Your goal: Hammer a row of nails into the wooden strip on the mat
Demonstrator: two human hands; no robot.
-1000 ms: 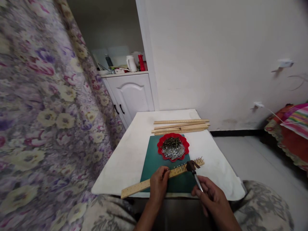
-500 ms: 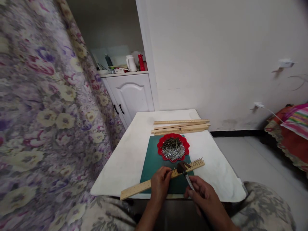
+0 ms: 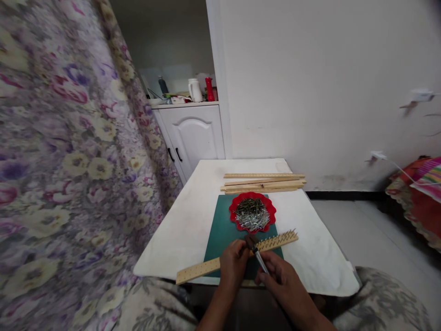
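A hammer point(image 3: 261, 261) is in my right hand point(image 3: 283, 279), fingers wrapped round its handle. Its dark head is over the wooden strip point(image 3: 200, 271), right beside my left fingertips. My left hand point(image 3: 234, 263) is closed in a pinch at the strip's middle, on what looks like a nail, mostly hidden by the fingers and hammer head. Several nails point(image 3: 284, 236) stand up in rows from the strip's right part, while its left part shows only small holes or marks. Beyond my hands, a red scalloped bowl point(image 3: 233, 216) holds a heap of loose nails point(image 3: 253, 214).
Under the strip and bowl lies a green mat point(image 3: 220, 230) on a white-covered table point(image 3: 172, 234). Several wooden strips point(image 3: 263, 185) lie at the table's back. A flowered curtain point(image 3: 86, 161) hangs at left; a white cabinet point(image 3: 198, 138) stands behind.
The hammer head has moved left and down along the strip, closer to my left fingertips. My left hand stays pinched at the strip. The whole view has shifted slightly.
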